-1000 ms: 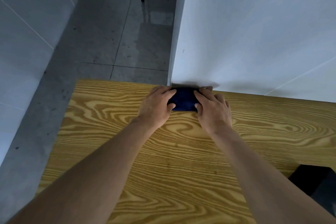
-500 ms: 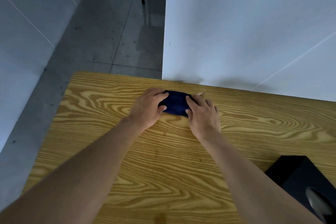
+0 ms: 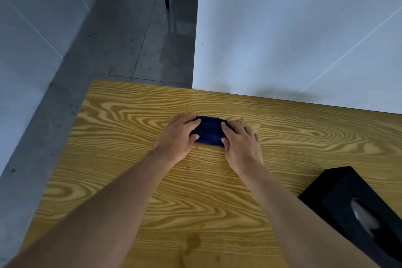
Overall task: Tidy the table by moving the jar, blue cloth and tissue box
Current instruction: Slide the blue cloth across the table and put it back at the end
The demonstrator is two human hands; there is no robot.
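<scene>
Dark blue folded cloth (image 3: 209,130) lies on the yellow wood-grain table (image 3: 130,180), clasped at both ends by my left hand (image 3: 177,137) and right hand (image 3: 242,144). I judge I am placing it; next I must let go and reach the black tissue box (image 3: 356,209).

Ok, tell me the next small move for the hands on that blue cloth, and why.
Probably lift the folded blue cloth and carry it off. The left hand and right hand grip its two ends, it lies flat on the table, and the tissue box waits untouched.
</scene>
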